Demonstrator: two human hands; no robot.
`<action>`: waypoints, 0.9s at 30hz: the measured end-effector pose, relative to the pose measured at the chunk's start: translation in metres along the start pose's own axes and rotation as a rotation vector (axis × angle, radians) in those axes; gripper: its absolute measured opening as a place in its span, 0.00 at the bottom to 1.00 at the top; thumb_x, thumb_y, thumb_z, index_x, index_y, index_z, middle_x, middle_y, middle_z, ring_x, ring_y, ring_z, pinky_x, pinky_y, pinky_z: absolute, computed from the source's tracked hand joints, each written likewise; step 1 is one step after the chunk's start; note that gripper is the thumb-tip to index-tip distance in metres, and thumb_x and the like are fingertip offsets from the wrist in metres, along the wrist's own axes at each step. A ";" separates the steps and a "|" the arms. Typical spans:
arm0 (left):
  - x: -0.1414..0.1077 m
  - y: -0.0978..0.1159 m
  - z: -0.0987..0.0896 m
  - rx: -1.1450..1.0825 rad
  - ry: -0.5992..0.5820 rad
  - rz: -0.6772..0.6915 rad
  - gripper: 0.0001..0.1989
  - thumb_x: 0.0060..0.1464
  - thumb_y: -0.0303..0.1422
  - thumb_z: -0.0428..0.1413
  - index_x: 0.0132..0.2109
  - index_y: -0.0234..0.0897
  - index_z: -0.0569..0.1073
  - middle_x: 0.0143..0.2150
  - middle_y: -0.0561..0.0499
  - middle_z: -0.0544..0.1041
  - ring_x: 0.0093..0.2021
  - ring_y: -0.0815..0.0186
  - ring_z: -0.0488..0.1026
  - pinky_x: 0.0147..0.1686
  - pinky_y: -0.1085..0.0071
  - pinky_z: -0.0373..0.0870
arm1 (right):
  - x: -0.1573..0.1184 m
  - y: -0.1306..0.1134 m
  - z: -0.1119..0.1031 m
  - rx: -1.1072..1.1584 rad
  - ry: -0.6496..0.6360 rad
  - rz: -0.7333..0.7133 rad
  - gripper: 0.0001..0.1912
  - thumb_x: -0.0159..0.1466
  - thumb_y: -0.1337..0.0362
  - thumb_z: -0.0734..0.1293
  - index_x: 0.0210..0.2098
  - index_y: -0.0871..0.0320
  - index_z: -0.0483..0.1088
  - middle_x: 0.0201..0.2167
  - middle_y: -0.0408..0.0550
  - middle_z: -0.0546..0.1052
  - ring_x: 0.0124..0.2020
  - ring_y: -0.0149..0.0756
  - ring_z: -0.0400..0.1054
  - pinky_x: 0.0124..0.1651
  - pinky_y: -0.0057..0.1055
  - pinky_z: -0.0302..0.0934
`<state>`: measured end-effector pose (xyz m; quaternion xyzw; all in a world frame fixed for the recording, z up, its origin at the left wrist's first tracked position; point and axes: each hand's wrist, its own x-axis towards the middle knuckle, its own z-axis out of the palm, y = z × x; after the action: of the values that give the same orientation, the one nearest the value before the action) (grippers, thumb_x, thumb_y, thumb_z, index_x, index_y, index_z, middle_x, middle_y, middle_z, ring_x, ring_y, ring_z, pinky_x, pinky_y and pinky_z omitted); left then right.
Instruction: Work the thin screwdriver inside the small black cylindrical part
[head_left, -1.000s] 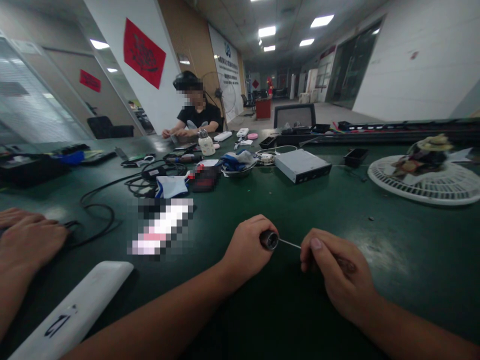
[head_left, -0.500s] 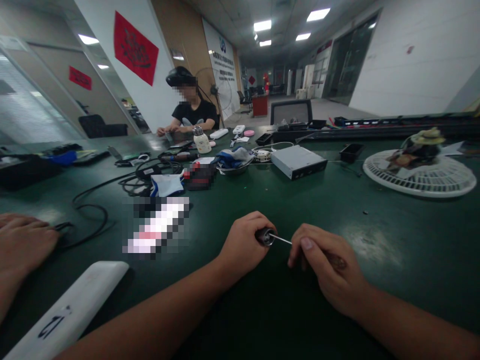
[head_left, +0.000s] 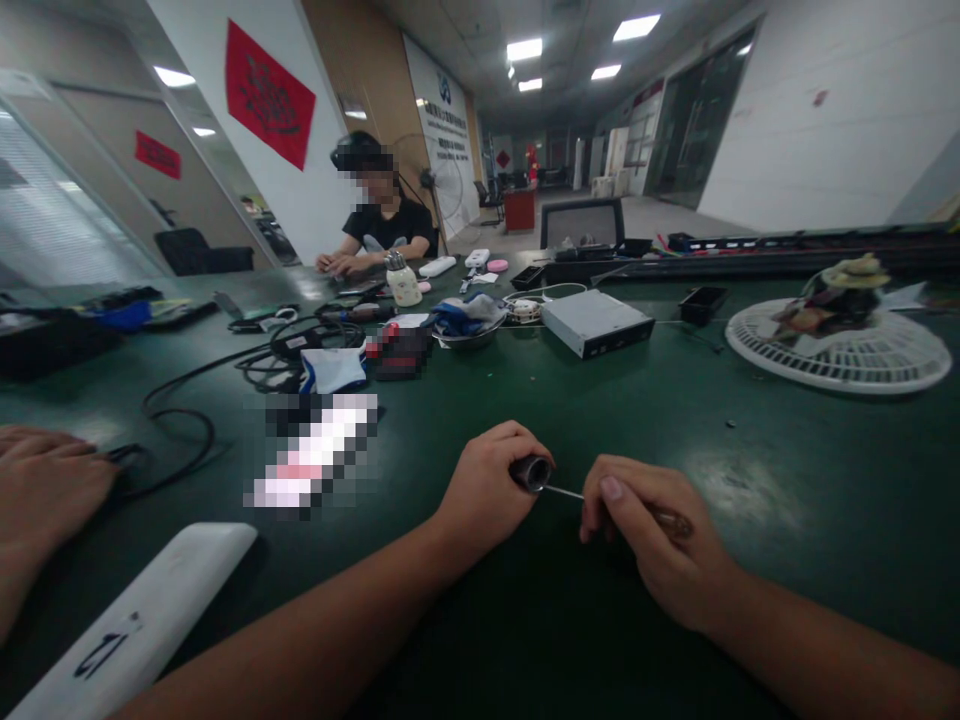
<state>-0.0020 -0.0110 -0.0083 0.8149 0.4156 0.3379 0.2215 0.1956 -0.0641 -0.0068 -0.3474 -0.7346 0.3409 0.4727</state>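
My left hand (head_left: 491, 480) is closed around a dark, hollow cylindrical part (head_left: 534, 473), its round open end turned toward my right hand. Most of the part is hidden by the fingers. In my right hand (head_left: 652, 525) is a screwdriver (head_left: 562, 493) with a thin metal shaft and an amber-brown handle, mostly covered by the palm. The shaft points left, and its tip meets the lower rim of the cylinder's opening; I cannot tell whether it is inside or just against the edge. Both hands are above the dark green table (head_left: 465, 420).
Another person's hand (head_left: 52, 490) rests at the left near a black cable (head_left: 180, 410). A white casing (head_left: 150, 610) lies in front of it. Farther back are a grey disc drive (head_left: 596, 323), a bowl with cloth (head_left: 469, 318), a white fan grille (head_left: 840, 350) and a seated person (head_left: 386, 220).
The screwdriver's tip has dropped from the middle of the cylinder's opening to its lower rim. My right hand has shifted slightly down; my left hand stays nearly in place.
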 end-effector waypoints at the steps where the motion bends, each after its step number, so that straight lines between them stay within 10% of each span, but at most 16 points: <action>1: 0.000 0.000 0.000 -0.001 -0.003 0.004 0.13 0.48 0.16 0.58 0.35 0.38 0.79 0.37 0.53 0.76 0.37 0.67 0.74 0.38 0.70 0.68 | 0.000 0.000 0.000 -0.020 0.024 0.001 0.21 0.74 0.61 0.56 0.28 0.57 0.71 0.25 0.43 0.72 0.26 0.31 0.66 0.31 0.31 0.58; 20: -0.003 0.000 0.003 0.266 -0.048 0.040 0.20 0.48 0.16 0.53 0.41 0.44 0.79 0.43 0.53 0.77 0.45 0.60 0.70 0.45 0.60 0.62 | 0.002 -0.003 0.002 -0.089 0.001 0.005 0.19 0.74 0.63 0.57 0.28 0.57 0.71 0.25 0.41 0.70 0.26 0.30 0.65 0.31 0.30 0.57; 27: -0.004 0.001 0.001 0.332 0.001 -0.044 0.23 0.48 0.15 0.51 0.47 0.44 0.76 0.47 0.53 0.77 0.47 0.58 0.69 0.45 0.58 0.62 | -0.003 0.000 0.000 -0.090 0.252 0.045 0.14 0.72 0.61 0.60 0.31 0.54 0.70 0.28 0.44 0.72 0.28 0.35 0.68 0.31 0.33 0.60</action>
<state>-0.0028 -0.0150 -0.0103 0.8308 0.4836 0.2601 0.0908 0.1963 -0.0672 -0.0082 -0.4248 -0.6761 0.2718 0.5372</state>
